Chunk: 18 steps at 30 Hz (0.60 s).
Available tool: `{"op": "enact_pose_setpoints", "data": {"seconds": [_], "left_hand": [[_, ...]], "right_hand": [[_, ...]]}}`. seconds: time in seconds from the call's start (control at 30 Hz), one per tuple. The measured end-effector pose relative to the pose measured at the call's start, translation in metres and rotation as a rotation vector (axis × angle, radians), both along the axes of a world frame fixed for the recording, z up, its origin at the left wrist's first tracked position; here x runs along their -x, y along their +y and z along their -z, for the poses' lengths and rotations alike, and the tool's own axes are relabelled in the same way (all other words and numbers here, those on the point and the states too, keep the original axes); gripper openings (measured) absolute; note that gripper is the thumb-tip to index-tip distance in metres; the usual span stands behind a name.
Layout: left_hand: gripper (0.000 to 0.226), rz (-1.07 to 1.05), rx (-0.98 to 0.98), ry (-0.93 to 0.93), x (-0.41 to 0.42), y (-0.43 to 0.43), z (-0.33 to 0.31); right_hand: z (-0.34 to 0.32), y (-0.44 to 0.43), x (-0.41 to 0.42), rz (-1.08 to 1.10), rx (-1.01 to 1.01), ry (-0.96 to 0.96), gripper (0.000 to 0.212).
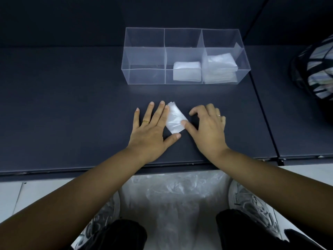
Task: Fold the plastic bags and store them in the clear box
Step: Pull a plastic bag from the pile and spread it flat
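the folded plastic bag (175,120) lies on the tabletop (72,105) between both grips, the left hand (151,130) flat and released, pressing one edge, seemingly to set the crease, the right hand (207,127) loose, grasping nothing, its thumb steadying the other edge, the clear box (144,76) beyond them.

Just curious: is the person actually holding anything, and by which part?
Nothing is gripped. The folded plastic bag lies flat on the table; the left hand touches its left edge, the thumb of the right hand its right edge.
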<state>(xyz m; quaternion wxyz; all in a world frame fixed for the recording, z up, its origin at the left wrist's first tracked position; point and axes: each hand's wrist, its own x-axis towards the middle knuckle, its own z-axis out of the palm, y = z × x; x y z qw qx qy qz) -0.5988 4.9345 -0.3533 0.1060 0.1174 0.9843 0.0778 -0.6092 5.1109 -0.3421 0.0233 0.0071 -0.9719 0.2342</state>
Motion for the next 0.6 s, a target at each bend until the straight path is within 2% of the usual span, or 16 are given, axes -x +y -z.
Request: {"op": "enact_pose_setpoints", "data": {"seconds": [0.17, 0.4, 0.6], "left_hand": [[0.088, -0.033, -0.005, -0.009, -0.002, 0.003, -0.003], [0.089, -0.167, -0.068, -0.086, -0.012, 0.021, -0.01], [0.093, -0.269, -0.353, -0.178, -0.025, 0.022, -0.022]], "right_hand": [[-0.002, 0.005, 0.002, 0.056, 0.024, 0.008, 0.013], [-0.01, -0.012, 0.002, -0.02, 0.123, -0.122, 0.017], [-0.031, -0.007, 0.01, -0.012, 0.54, -0.254, 0.027]]}}
